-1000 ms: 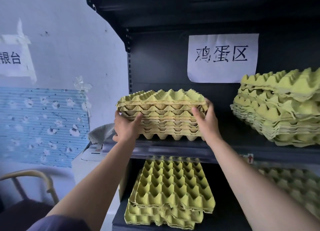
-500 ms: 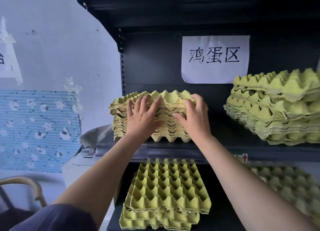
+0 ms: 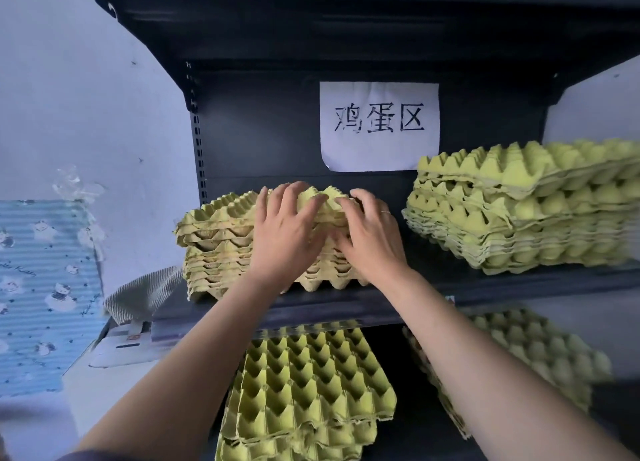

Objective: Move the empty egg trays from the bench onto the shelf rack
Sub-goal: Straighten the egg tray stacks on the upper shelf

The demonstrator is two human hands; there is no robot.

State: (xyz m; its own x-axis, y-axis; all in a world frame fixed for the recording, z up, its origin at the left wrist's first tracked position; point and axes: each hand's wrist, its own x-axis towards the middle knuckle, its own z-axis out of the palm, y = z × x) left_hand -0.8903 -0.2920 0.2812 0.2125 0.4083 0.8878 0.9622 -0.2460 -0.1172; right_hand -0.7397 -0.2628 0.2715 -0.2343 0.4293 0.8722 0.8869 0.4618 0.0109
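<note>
Left hand (image 3: pixel 287 232) and right hand (image 3: pixel 372 242) flat against the egg tray stack (image 3: pixel 214 249)

Fingers spread and uncurled, both hands press the stack's front; it sits on the middle shelf (image 3: pixel 433 287), a second stack (image 3: pixel 519 214) to its right, a paper sign (image 3: pixel 379 126) behind.

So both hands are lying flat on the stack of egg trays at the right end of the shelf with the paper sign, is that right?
Not quite: it is the left end, not the right. The head view shows the left hand and the right hand lying flat on the left stack on the shelf with the paper sign; the right stack is untouched.
</note>
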